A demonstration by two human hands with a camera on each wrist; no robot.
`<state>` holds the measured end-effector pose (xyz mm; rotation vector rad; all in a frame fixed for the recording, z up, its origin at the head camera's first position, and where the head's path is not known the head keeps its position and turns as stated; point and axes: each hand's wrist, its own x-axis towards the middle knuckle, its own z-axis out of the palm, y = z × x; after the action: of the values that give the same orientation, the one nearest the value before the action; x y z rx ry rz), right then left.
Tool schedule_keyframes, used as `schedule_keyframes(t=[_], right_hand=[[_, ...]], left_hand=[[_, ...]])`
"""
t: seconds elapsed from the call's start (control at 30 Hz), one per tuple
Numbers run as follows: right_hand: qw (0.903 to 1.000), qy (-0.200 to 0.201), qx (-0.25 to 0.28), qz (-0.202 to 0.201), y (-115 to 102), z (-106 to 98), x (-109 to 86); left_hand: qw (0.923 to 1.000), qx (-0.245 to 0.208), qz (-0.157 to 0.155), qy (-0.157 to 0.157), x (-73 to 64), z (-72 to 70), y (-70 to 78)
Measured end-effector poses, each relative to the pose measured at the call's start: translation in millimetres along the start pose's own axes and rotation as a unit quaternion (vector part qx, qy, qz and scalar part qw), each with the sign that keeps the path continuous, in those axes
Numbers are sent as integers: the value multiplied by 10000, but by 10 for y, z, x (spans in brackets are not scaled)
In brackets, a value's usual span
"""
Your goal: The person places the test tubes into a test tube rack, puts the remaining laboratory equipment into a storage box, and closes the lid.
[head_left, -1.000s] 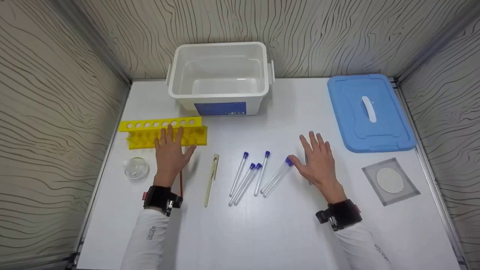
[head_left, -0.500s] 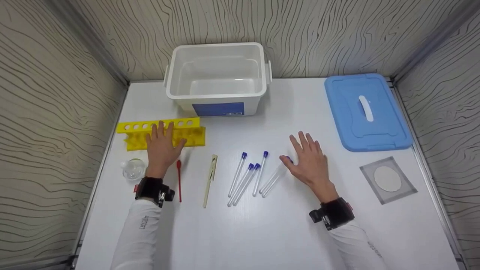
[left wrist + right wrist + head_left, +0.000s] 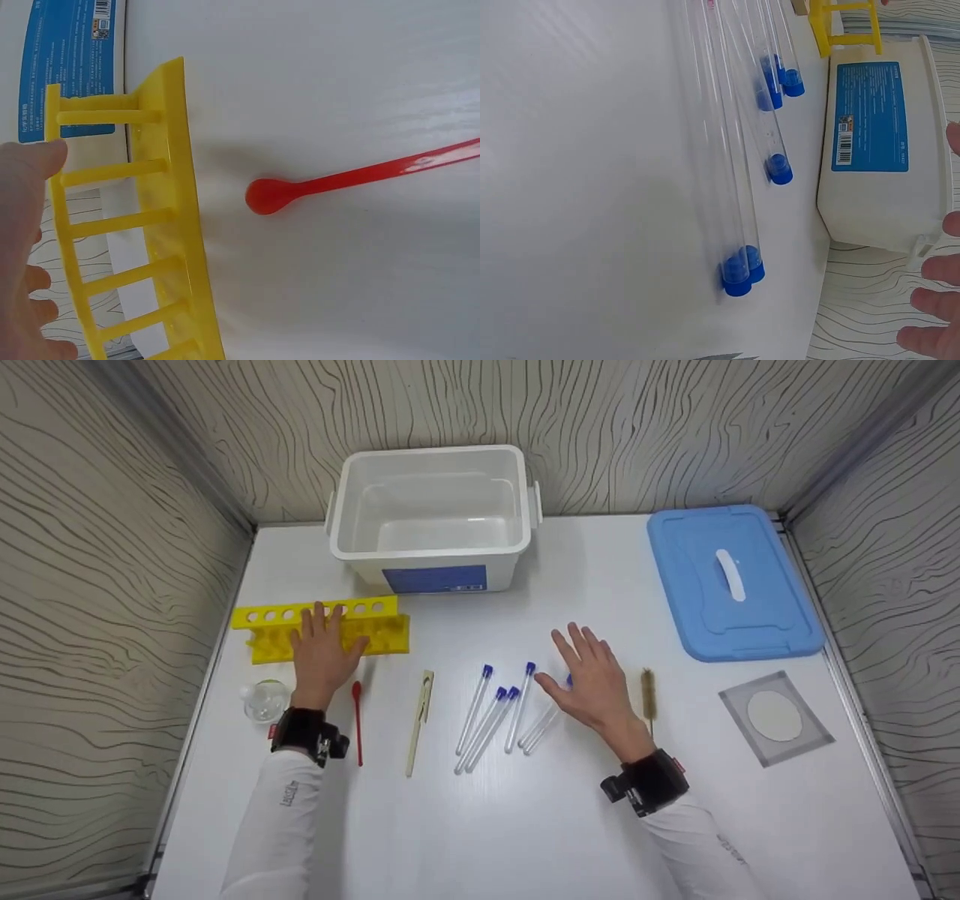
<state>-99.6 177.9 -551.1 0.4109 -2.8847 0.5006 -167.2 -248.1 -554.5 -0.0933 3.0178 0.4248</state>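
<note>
My left hand reaches over the yellow test tube rack with fingers extended. In the left wrist view its thumb overlaps the rack's top rail, and a red spoon lies close by. My right hand, fingers spread, hovers above the right-hand pair of capped test tubes and hides part of them. It holds nothing. Several clear test tubes with blue caps lie loose at mid-table. To the right of that hand is a bristle test tube brush.
Behind everything stands a white bin with its blue lid lying off to the right. A wooden test tube clamp lies left of the tubes. A small glass lamp sits far left, a wire gauze far right.
My right hand has moved left over the tubes, uncovering the brush. The left hand has shifted a little left along the rack, so the red spoon shows fully. The head view has turned slightly.
</note>
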Motion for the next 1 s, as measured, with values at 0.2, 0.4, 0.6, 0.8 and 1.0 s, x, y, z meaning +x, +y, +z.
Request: schedule_keyframes(t=[0.2, 0.4, 0.6, 0.8, 1.0], right_hand=[[9998, 93, 4, -147, -119, 14, 72], [9998, -29, -14, -205, -219, 14, 135], [9992, -27, 30, -396, -294, 52, 192], [9988, -4, 133, -466, -362, 90, 237], [9987, -87, 72, -504, -393, 131, 269]], left_hand=[[9998, 128, -75, -127, 7, 51, -41], [9999, 110, -44, -20, -15, 107, -12], [9999, 113, 25, 20, -1, 151, 100], [9996, 163, 137, 159, 0, 206, 210], [9993, 265, 185, 184, -8, 268, 351]])
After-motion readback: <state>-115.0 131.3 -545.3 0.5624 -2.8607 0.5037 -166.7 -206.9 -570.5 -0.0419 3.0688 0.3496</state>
